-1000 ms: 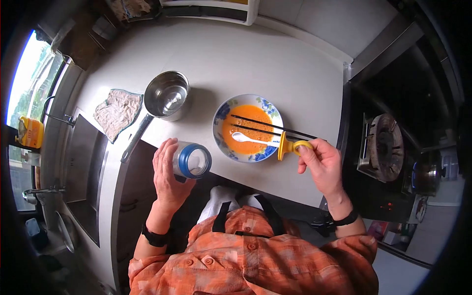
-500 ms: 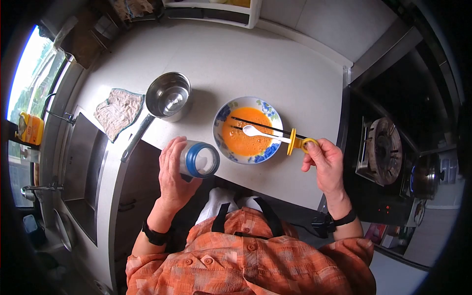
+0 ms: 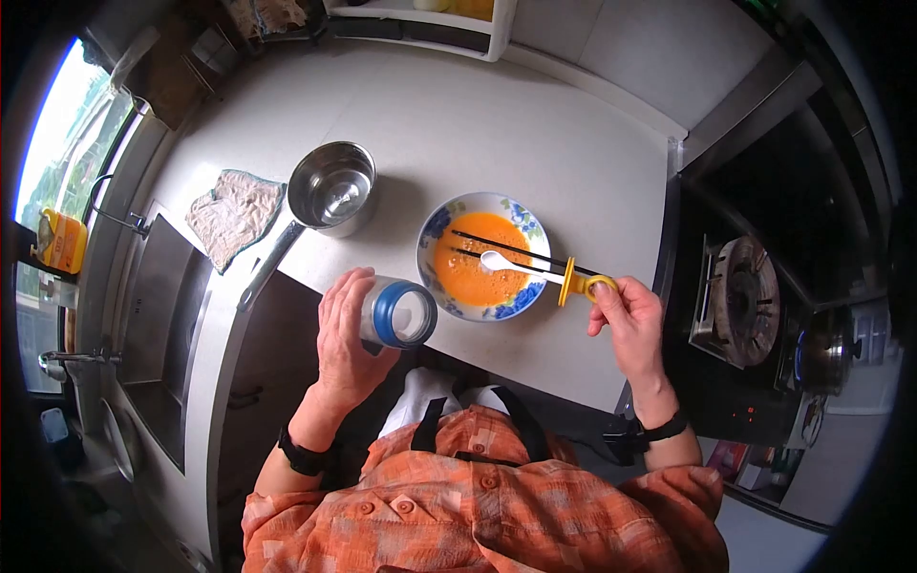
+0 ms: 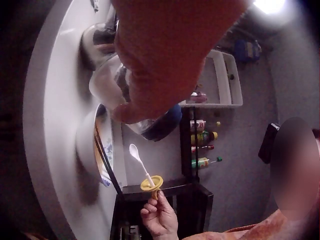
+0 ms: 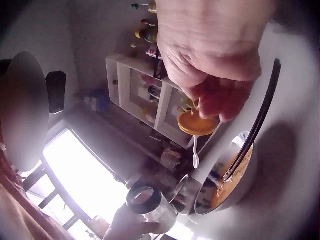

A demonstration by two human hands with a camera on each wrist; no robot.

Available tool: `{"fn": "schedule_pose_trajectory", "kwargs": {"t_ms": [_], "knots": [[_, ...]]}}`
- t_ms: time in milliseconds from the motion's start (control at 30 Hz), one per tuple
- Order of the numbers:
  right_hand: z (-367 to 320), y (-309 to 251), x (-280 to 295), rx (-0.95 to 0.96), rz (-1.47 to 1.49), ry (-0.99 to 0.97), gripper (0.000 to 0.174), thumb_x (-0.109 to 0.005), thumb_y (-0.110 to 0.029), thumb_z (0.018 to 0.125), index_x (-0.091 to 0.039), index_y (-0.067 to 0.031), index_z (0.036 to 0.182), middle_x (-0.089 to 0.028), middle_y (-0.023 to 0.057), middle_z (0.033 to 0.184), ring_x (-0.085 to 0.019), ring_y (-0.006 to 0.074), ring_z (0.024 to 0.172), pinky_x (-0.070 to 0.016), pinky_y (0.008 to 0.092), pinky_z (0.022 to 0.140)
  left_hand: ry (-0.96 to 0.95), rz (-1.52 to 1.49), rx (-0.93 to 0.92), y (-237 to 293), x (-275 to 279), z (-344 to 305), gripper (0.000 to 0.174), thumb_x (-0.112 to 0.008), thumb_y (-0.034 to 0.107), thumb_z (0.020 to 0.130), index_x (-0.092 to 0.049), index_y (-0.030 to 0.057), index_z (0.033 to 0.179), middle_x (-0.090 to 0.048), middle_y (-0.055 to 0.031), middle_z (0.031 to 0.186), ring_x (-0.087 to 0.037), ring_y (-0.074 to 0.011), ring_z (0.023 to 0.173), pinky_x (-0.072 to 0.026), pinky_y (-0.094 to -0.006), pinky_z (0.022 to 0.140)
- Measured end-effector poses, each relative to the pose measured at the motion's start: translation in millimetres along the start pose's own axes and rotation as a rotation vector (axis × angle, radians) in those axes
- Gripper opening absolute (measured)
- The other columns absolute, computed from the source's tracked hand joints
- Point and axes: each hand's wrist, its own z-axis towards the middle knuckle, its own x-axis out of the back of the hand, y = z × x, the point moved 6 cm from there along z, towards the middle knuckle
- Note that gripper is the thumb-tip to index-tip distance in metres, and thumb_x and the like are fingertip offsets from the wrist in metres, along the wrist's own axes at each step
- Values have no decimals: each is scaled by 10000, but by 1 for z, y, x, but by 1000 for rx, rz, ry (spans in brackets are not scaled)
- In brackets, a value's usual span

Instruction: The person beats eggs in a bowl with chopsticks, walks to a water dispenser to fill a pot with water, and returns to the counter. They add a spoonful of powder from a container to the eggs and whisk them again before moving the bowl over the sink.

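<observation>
My left hand [image 3: 346,336] grips a clear jar [image 3: 404,315] with a blue rim, tilted so its mouth faces the bowl side; white contents show inside. Between thumb and fingers my right hand [image 3: 630,319] pinches the ring of a yellow lid [image 3: 569,282] with a white spoon [image 3: 508,265] attached. In the head view the spoon overlaps the flowered bowl [image 3: 534,295] of orange liquid; in the right wrist view the spoon [image 5: 195,154] hangs in the air beside the bowl [image 5: 233,198]. Two black chopsticks [image 3: 497,243] lie across the bowl.
A steel saucepan [image 3: 331,189] stands left of the bowl, its handle pointing toward the counter's front edge, with a crumpled cloth [image 3: 233,216] beside it. The sink [image 3: 158,334] is at far left, a gas burner [image 3: 748,302] at right. A white rack [image 3: 420,29] stands at the back.
My left hand has moved the jar right, closer to the bowl. My right hand has drawn the lid and spoon slightly right, and the spoon's tip has shifted away from the bowl's left side.
</observation>
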Motion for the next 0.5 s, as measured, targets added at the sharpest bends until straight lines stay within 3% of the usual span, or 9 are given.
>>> {"fn": "schedule_pose_trajectory", "kwargs": {"t_ms": [200,367,500], "knots": [[2,10,2,-68,98,8,187,-555,-173,884,-575,-1,813,-539,12,600,-508,65,490,-425,184,465,-16,-21,8,1,-4,0,726,-722,17,509,-424,52,1170,-476,-162,1203,-435,-341,1152,-338,-422,968],[-1,0,-8,-225,377,-133,176,-545,-166,886,-581,-6,821,-535,9,590,-507,59,488,-431,185,457,-75,-122,56,3,-9,5,717,-727,60,524,-424,51,1175,-489,-158,1172,-448,-345,1123,-349,-422,947],[-2,-31,-32,-147,146,-292,145,-573,-134,863,-587,-1,807,-541,1,596,-502,40,490,-427,184,455,-186,-139,3,14,-16,13,706,-729,103,541,-427,48,1176,-500,-163,1147,-455,-347,1100,-355,-430,924]]}}
